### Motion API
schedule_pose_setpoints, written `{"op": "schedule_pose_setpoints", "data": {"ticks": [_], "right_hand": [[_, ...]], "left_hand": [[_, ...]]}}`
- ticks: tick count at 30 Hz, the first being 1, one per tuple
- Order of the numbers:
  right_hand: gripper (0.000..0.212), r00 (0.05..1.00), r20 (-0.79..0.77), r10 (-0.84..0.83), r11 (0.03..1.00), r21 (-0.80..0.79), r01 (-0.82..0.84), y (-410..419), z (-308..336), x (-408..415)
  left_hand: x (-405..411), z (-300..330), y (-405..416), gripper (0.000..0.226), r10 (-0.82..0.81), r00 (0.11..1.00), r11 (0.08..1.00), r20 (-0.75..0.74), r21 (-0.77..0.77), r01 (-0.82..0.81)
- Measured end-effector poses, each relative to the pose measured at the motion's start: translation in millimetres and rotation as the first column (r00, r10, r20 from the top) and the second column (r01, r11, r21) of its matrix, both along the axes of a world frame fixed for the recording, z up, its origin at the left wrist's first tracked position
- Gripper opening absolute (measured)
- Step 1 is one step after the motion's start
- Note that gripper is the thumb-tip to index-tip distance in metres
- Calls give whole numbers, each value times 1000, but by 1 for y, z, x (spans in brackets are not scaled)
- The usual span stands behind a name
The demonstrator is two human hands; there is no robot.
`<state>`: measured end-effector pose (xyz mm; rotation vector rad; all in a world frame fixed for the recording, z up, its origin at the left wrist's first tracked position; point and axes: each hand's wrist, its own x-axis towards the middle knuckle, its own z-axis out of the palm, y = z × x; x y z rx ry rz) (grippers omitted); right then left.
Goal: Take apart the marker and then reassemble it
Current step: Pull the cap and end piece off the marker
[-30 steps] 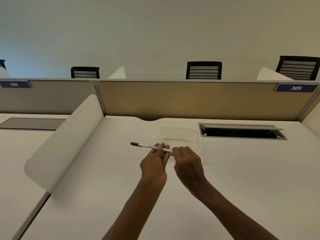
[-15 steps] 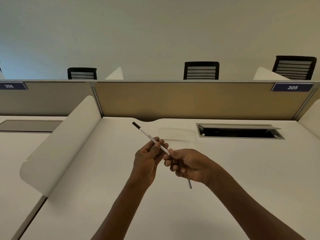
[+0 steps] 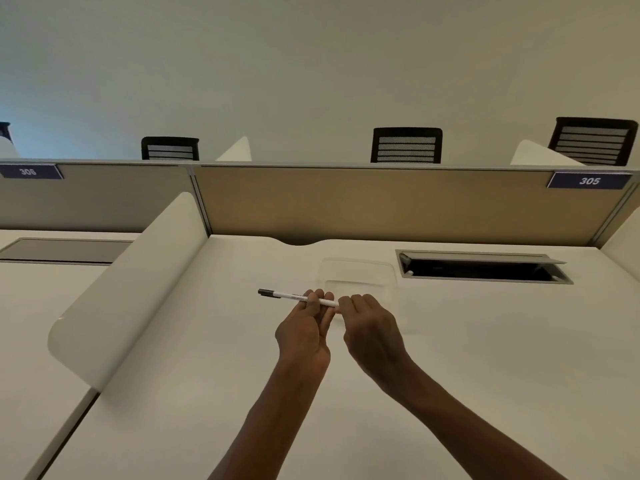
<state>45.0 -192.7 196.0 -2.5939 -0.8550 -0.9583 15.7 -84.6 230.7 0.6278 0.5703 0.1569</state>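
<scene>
A slim white marker with a dark cap at its left end lies almost level above the white desk. My left hand pinches the barrel near its middle. My right hand closes over the marker's right end, which is hidden under the fingers. The two hands nearly touch. Whether a separate inner part sits in my right hand is hidden.
A clear plastic tray lies on the desk just behind the hands. An open cable hatch sits at the back right. A curved white divider stands to the left, a tan partition at the back.
Half a second ago the marker tilted up-left and a thin dark rod stuck out below my right hand. Now the marker is level, the hands are together and no rod shows.
</scene>
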Motion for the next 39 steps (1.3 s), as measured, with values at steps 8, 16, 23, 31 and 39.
{"op": "schedule_pose_setpoints", "data": {"ticks": [8,16,23,31,39], "right_hand": [[46,181,-832,524,783,554,281,-16,48,9],[39,3,-747,665,660,589,467,-16,46,7],[23,876,-481,-46,966,200,161,10,16,-4],[7,977,-214,24,999,-18,-29,-5,-5,1],[58,244,-873,422,817,483,315,-15,42,14]], "left_hand": [[2,-6,14,20,-140,966,985,220,126,114],[3,-8,12,18,-123,962,967,244,246,62],[-2,-10,-1,16,32,997,997,71,64,-37],[-4,-10,1,15,-5,1000,1000,-3,-24,5],[-1,-11,9,17,-105,979,988,176,132,82]]}}
